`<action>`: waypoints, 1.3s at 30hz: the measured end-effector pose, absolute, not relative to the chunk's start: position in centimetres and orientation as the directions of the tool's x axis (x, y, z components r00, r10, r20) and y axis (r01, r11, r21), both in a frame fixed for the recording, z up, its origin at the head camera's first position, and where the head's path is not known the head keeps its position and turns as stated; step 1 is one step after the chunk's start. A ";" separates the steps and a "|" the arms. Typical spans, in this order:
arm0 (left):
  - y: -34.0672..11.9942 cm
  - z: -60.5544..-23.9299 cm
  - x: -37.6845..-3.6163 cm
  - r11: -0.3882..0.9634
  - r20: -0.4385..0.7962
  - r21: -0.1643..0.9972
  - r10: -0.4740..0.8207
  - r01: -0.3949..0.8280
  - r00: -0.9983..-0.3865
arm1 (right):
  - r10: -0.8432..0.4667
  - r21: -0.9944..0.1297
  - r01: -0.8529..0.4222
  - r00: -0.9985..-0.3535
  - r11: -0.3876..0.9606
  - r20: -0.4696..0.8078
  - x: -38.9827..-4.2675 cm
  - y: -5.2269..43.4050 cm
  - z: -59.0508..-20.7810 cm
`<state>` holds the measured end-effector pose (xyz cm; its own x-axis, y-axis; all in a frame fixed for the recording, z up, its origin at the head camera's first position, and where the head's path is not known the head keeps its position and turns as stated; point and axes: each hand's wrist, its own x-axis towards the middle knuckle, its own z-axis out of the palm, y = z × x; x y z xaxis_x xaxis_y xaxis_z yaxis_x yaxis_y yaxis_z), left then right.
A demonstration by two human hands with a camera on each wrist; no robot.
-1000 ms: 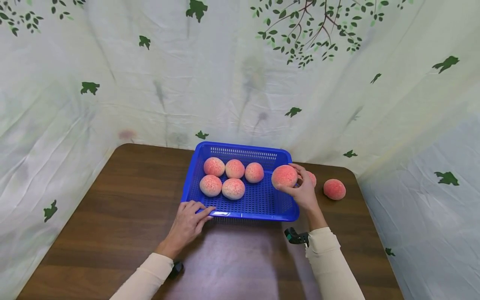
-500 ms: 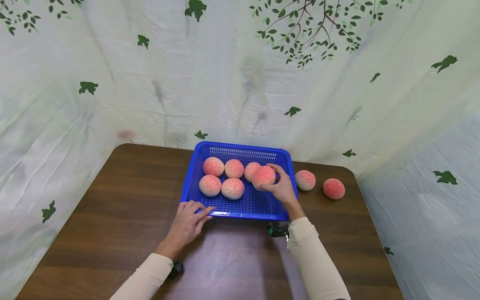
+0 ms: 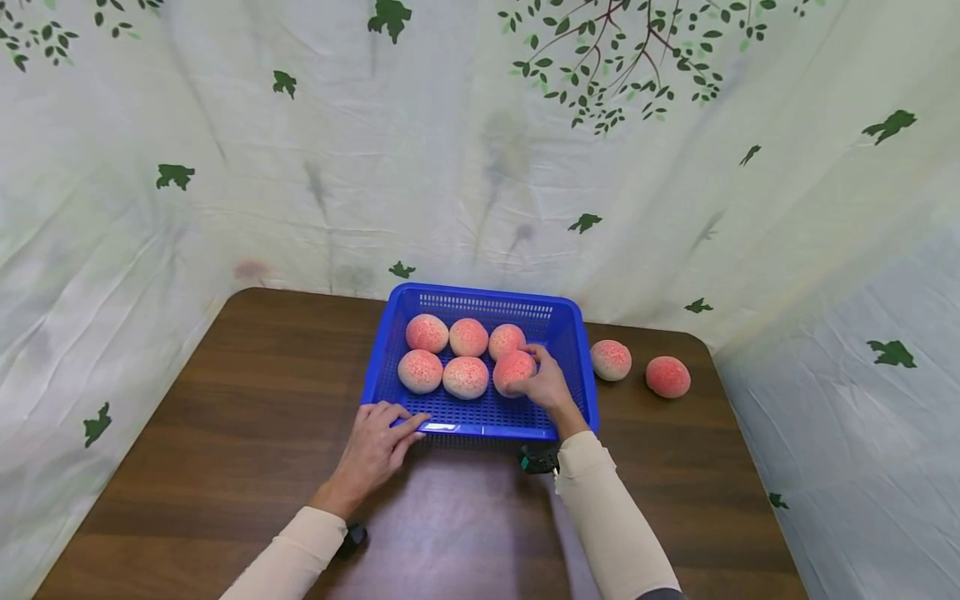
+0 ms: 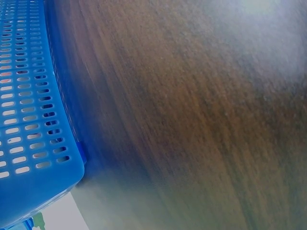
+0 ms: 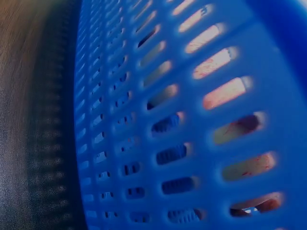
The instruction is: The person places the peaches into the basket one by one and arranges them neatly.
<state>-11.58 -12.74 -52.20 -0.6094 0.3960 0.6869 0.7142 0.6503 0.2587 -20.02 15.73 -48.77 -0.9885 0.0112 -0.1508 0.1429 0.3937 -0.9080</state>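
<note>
A blue slotted basket (image 3: 397, 327) stands on the brown table (image 3: 225, 433) and holds several pink peaches. My right hand (image 3: 546, 385) reaches into the basket and grips one peach (image 3: 512, 371) in the front row, next to another peach (image 3: 466, 377). My left hand (image 3: 378, 442) rests on the basket's front rim with fingers fairly straight. The left wrist view shows only the basket wall (image 4: 29, 143) and the table (image 4: 201, 105). The right wrist view looks through the basket wall (image 5: 144, 143) at pink fruit behind the slots.
Two more peaches (image 3: 611, 359) (image 3: 667, 377) lie on the table right of the basket. A leaf-printed cloth (image 3: 480, 150) hangs behind and at both sides. The table's right edge (image 3: 750, 467) runs close to the fruit.
My right hand carried the peach from over the basket's right rim leftward and down into the front row. My left hand stayed on the rim.
</note>
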 end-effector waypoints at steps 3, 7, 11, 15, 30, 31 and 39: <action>-12.8 -52.2 -11.6 0.653 0.682 0.260 0.397 0.711 -0.614 | 0.019 -0.879 0.153 -0.987 0.452 -0.162 -20.2 15.5 -49.1; -12.8 -52.2 -11.6 0.653 0.681 0.259 0.398 0.711 -0.614 | 0.015 -0.816 0.139 -0.987 0.561 -0.158 -20.3 15.4 -49.5; -12.8 -52.1 -11.5 0.652 0.675 0.268 0.398 0.710 -0.621 | 0.006 -0.790 0.134 -0.987 0.598 -0.163 -20.4 15.2 -49.8; -12.9 -52.0 -11.4 0.649 0.671 0.278 0.396 0.708 -0.627 | -0.003 -0.776 0.136 -0.985 0.616 -0.175 -20.5 15.0 -49.9; -12.8 -52.0 -11.5 0.649 0.665 0.289 0.394 0.704 -0.635 | -0.048 -0.735 0.110 -0.981 0.669 -0.190 -20.7 15.0 -50.2; -12.8 -52.0 -11.5 0.652 0.661 0.289 0.394 0.701 -0.639 | -0.057 -0.731 0.095 -0.982 0.676 -0.180 -20.7 14.9 -50.2; -12.7 -52.1 -11.5 0.650 0.673 0.279 0.393 0.707 -0.626 | -0.086 -0.719 0.058 -0.983 0.692 -0.163 -20.6 14.8 -50.0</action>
